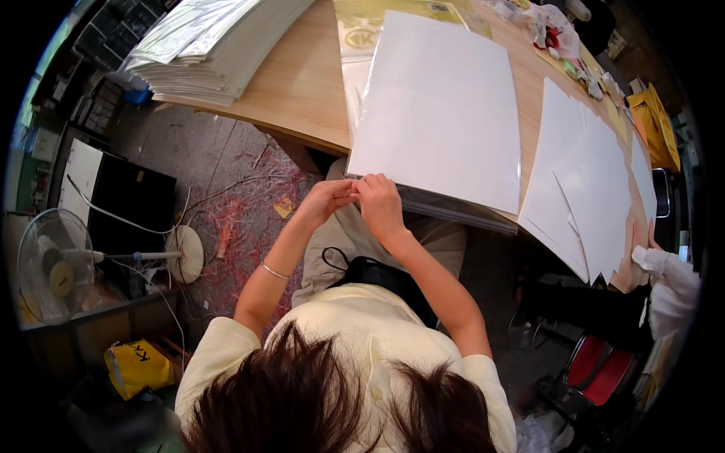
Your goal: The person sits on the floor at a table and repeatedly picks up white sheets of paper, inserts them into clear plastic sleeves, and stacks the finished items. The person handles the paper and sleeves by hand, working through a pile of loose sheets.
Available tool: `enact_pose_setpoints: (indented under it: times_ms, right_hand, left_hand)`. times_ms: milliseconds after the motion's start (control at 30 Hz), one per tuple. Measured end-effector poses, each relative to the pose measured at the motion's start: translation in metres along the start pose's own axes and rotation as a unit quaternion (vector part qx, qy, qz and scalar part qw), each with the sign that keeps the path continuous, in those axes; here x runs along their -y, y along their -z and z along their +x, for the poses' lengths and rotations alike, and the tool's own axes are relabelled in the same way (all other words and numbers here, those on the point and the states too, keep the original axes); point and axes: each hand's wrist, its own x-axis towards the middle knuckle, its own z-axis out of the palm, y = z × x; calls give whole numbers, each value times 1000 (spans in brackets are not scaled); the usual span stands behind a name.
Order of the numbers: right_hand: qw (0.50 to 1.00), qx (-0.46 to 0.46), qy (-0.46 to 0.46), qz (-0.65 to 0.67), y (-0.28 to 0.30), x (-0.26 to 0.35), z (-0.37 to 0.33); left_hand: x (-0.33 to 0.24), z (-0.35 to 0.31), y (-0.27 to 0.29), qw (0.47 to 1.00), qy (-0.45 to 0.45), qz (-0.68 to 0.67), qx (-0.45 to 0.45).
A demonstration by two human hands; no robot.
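Two hands meet at the near corner of a clear-sleeved white sheet stack: left hand and right hand both pinch its edge, fingertips touching. Beyond them lies the wooden table; loose white sheets sit to the right.

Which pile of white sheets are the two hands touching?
The glossy white stack in the middle of the table, where the left hand and right hand pinch its near corner. The loose white sheets on the right and the far-left pile lie untouched.
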Motion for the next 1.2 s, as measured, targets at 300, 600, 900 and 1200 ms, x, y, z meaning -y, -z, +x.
enact_pose_setpoints:
  times_ms: [300,600,900,1200]
  right_hand:
    - [954,30,-299,8,127,-56,-187]
    - [635,170,-683,-319,203,-64,-656]
    - [919,-59,-331,-206,179,-138,-273]
    - [975,-10,-45,-219,211,-154,-152]
  left_hand:
    - [-18,4,10,997,-6,76,-18]
    - [-26,-12,38,951,-108,231,-173]
    - [-52,-5,27,503,-449,737,-55]
    - [-54,5,12,504,-533,679,11]
